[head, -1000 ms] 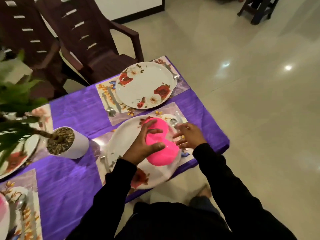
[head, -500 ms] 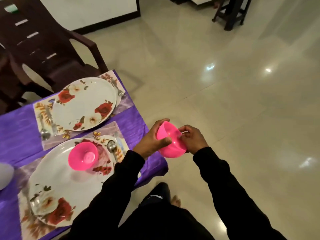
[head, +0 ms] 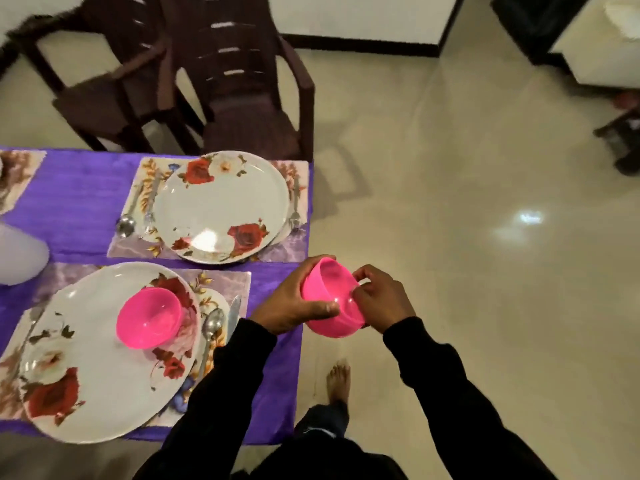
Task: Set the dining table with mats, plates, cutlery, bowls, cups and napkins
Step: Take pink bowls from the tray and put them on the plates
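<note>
I hold a pink bowl with both hands just off the table's right edge, its mouth tilted up. My left hand grips its left side, thumb under the wall. My right hand pinches its right rim. A second pink bowl lies tilted on the near floral plate, which rests on a mat. The far floral plate sits on another mat with nothing on it.
A spoon and knife lie right of the near plate; a spoon and forks flank the far plate. Purple cloth covers the table. Dark chairs stand behind it. A white pot sits at left. Bare tiled floor lies to the right.
One bowl stayed on the near plate while both hands carried the other off it toward the table's right edge. The view has swung back toward the far place setting.
</note>
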